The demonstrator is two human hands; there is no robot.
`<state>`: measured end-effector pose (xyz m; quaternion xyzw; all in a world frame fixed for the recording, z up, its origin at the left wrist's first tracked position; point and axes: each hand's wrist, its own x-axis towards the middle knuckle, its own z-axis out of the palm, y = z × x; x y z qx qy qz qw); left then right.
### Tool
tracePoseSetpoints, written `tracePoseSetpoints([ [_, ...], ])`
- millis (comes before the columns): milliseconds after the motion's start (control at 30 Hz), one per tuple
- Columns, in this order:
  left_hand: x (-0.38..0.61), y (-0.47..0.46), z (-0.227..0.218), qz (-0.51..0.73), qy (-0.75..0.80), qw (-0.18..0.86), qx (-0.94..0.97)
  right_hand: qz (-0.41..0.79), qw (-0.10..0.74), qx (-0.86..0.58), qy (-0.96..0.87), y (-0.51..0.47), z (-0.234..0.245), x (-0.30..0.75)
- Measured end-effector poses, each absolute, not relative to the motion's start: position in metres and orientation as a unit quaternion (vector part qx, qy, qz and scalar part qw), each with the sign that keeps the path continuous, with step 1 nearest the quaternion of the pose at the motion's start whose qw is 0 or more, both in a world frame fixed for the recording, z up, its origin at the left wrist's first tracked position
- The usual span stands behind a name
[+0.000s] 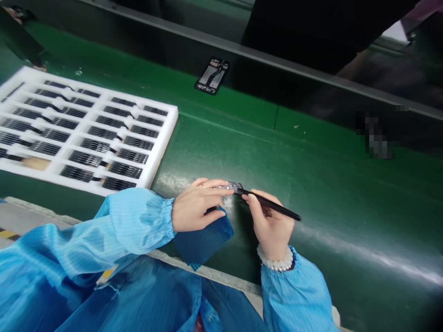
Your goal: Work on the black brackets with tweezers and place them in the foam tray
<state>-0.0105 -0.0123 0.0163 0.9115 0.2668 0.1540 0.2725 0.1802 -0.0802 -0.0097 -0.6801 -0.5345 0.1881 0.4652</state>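
My left hand is closed, pinching a small dark flat part between fingertips and thumb, with a blue mesh sheet tucked under the palm. My right hand is closed around a thin black tool, like tweezers or a stylus, whose tip touches the small part. Both hands hover just above the near side of the green conveyor belt. Both arms wear blue smock sleeves, and a pearl bracelet sits on the right wrist.
A white foam tray with several rows of dark strip parts lies on the belt at the left. A dark phone frame lies farther up the belt by the metal rail. Another person in dark clothing stands beyond the rail.
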Motion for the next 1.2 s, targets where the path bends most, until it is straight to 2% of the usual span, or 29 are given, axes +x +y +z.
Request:
tracePoseSetpoints([
  [467, -0.0101, -0.0125, 0.0178, 0.15, 0.263, 0.269, 0.914, 0.201, 0.495, -0.671, -0.514, -0.0797, -0.0081, 0.1772],
  [1200, -0.0103, -0.0121, 0.0183, 0.142, 0.262, 0.274, 0.914, 0.19, 0.471, -0.668, -0.544, -0.0805, -0.0087, 0.1777],
])
